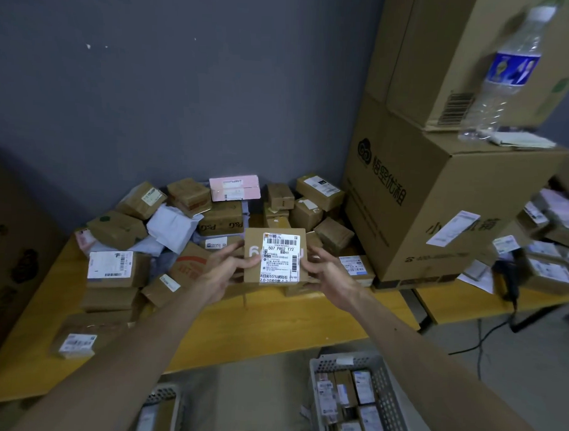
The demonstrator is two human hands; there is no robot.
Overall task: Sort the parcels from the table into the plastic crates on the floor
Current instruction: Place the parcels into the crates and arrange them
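The stacked cartons (439, 188) fill the upper right of the frame. They sit on the table end against the wall, so they bound the parcel supply on that side. A water bottle (507, 68) stands on the lower carton, clear of the work area.

The yellow table (273, 324) spans the centre of the frame. Its front strip is bare, which gives the arms room to work.

The parcel pile (186, 218) lies unsorted at centre left, heaped against the wall. It is the stock that remains to be sorted.

Two grey plastic crates sit on the floor at the lower edge. The right crate (387, 380) holds parcels standing in rows. The left crate (164, 395) is partly cut off by the frame edge and an arm. Both lie directly below the table front, probably to keep each drop short.

The held parcel (253, 243), a flat brown box, is raised above the table at frame centre. Its face is tilted toward the camera.

The left hand (230, 265) pinches its left edge. The right hand (326, 271) grips its right edge. Edge holds keep the face uncovered.

The shipping label (280, 257) is fully exposed, presumably so the code can be read to select a crate.
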